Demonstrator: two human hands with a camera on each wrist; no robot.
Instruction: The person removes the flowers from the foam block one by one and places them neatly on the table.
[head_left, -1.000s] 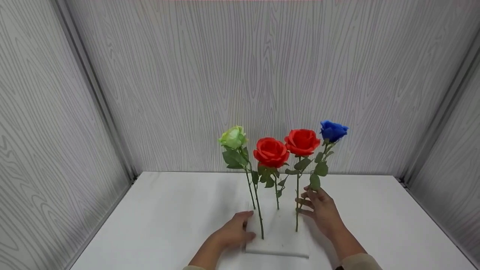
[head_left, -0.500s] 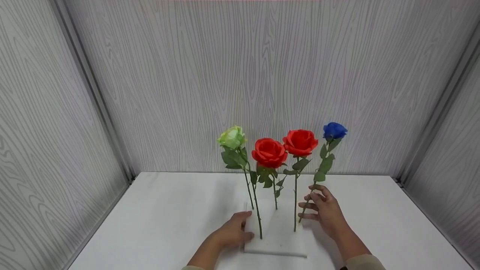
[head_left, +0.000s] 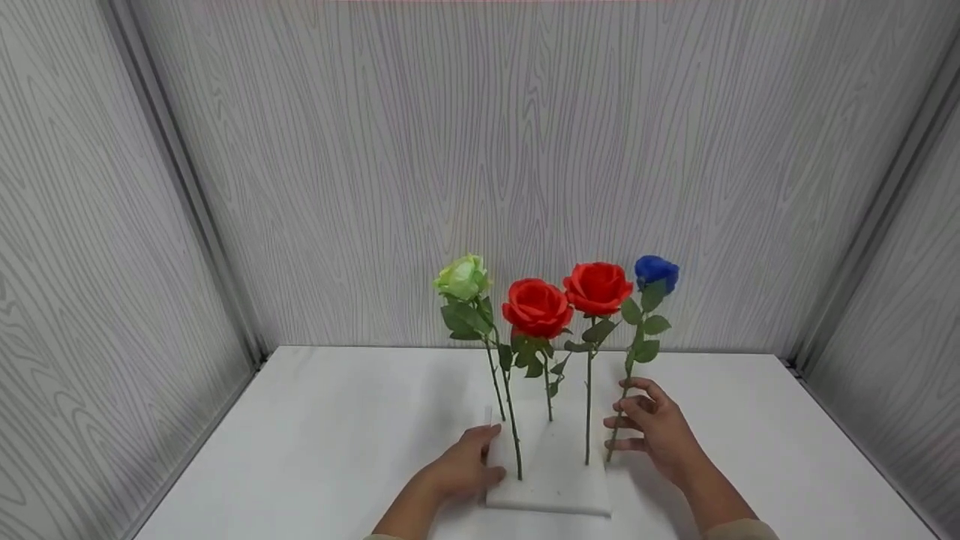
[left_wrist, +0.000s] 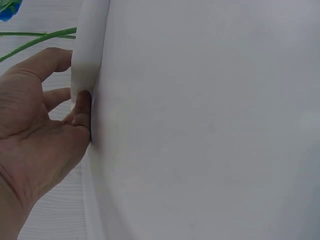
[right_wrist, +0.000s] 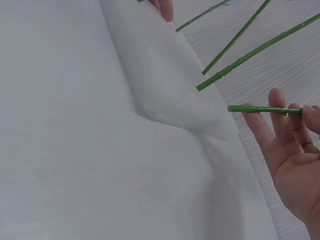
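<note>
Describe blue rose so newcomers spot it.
On the white table sits a white block bearing red roses and a pale-green rose. At its right edge, the right grip holds the blue rose: the only blue bloom, stem tip outside the block.

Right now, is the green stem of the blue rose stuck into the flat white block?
No: the right wrist view shows the green stem in the right hand, its cut end bare outside the block.

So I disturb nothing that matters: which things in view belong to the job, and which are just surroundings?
Job:
blue rose, held by the right hand
white block, touched by the left hand
pale green rose, left red rose, right red rose, standing in it

Surroundings:
white table
grey wood-grain panels
</note>
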